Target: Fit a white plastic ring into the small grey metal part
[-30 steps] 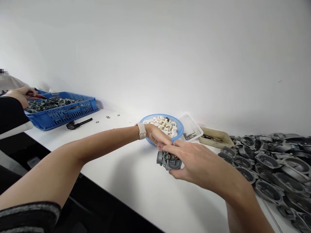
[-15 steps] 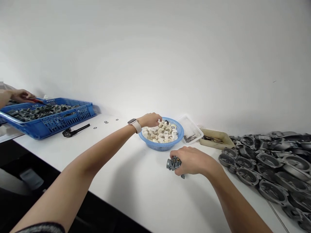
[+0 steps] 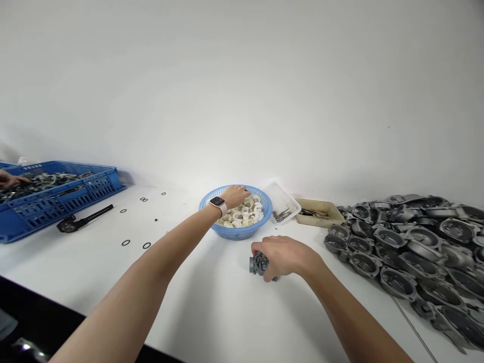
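Over the blue basket the left hand reaches down, fingers curled, grasp unclear; right hand clamps the grey metal part.

White table: right hand closed over a small grey metal part resting on the surface; left hand, wrist in a pale watch, reaching into a round blue basket of white rings. Behind the basket, a clear tray and a beige tray; to the right, a heap of grey metal bowls. Far left, a blue crate of metal pieces with another person's hand in it, a black watch beside it, and small black rings scattered nearby.
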{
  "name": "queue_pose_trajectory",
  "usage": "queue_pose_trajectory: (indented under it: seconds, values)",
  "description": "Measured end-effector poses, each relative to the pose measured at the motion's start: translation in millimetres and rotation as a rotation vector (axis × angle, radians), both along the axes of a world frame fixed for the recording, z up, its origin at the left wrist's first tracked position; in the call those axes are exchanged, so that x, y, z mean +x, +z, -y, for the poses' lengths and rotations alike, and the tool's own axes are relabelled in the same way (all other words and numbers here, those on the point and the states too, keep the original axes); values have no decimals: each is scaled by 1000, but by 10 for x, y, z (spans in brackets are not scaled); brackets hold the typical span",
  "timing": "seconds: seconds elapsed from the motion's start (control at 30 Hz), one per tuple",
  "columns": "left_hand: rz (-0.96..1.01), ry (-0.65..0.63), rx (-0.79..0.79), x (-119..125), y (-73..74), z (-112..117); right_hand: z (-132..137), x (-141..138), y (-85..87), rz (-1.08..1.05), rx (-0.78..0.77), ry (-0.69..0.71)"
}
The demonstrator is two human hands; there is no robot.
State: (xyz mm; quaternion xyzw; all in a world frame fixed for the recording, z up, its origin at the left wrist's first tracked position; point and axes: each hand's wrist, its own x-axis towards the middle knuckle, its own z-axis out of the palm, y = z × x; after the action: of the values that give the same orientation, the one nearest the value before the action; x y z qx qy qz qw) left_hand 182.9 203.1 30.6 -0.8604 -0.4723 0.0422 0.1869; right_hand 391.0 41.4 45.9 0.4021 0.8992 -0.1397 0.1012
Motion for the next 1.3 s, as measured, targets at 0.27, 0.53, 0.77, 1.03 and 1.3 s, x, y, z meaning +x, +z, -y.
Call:
queue_pose_trajectory:
  seconds: [0.27,0.53,0.77,1.03,1.3]
  values:
    - [-18,6,-5,40,34,-31,4,126,156,-151,-48,-78]
    - [185,47,14,57,221,148,-101,570,383,-351,-20,-127]
    - [748,-74,-87,412,214,1116,-152,677,477,-518,246,-244]
    - [979,-76,-251,609,64,1455,-54,399,419,-390,236,-100]
    - [1175,-62,-487,477,-110,1651,-30,206,368,-291,156,-29]
